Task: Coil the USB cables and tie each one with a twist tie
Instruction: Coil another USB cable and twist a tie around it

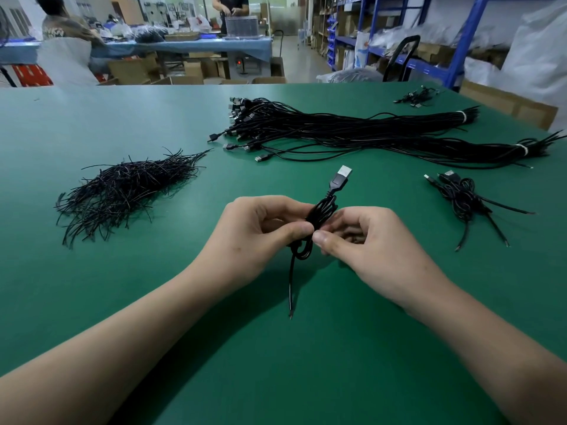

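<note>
A coiled black USB cable (319, 213) is held upright over the green table (92, 286), its plug (341, 177) pointing up and away and a loose tail hanging down to the mat. My left hand (260, 231) pinches the coil's middle from the left. From the right, my right hand (365, 240) pinches the same spot, thumb against thumb. Whether a twist tie is on the coil cannot be made out. A heap of black twist ties (122, 191) lies to the left. Long bundles of uncoiled cables (352, 130) lie behind.
Tied coiled cables (463, 197) lie at the right, and a small cluster of cables (414, 96) sits at the far right corner. Beyond the table's far edge are another workbench, two people, cardboard boxes and blue shelving.
</note>
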### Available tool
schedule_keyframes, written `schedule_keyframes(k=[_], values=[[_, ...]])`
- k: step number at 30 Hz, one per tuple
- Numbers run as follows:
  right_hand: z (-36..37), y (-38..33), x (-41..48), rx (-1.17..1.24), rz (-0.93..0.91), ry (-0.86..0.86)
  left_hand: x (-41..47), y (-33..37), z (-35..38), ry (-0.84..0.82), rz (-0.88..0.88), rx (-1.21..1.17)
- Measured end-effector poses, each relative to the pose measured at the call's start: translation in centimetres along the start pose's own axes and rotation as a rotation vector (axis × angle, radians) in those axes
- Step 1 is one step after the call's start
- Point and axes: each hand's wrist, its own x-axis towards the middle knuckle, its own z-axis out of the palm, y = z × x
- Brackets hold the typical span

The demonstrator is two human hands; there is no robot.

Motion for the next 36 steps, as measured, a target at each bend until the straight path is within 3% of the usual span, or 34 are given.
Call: schedule_keyframes(k=[8,18,29,36], values=[[-0.1,-0.2,-0.2,-0.273,-0.149,0.101,-0.2,0.5,-0.1,-0.087,-0.009,-0.029],[-0.2,-1.0,-0.6,-0.599,-0.354,0.098,-0.4,0.4,0.6,0.016,-0.022,0.004],[-0.6,-1.5,-0.9,-0.685,-0.396,0.142,-0.3,0.4,0.7,0.046,-0.061,-0.075],[-0.4,-0.8,-0.5,-0.481,-0.327,0.168,-0.2,0.2,0.9,0.057,-0.104,-0.249]])
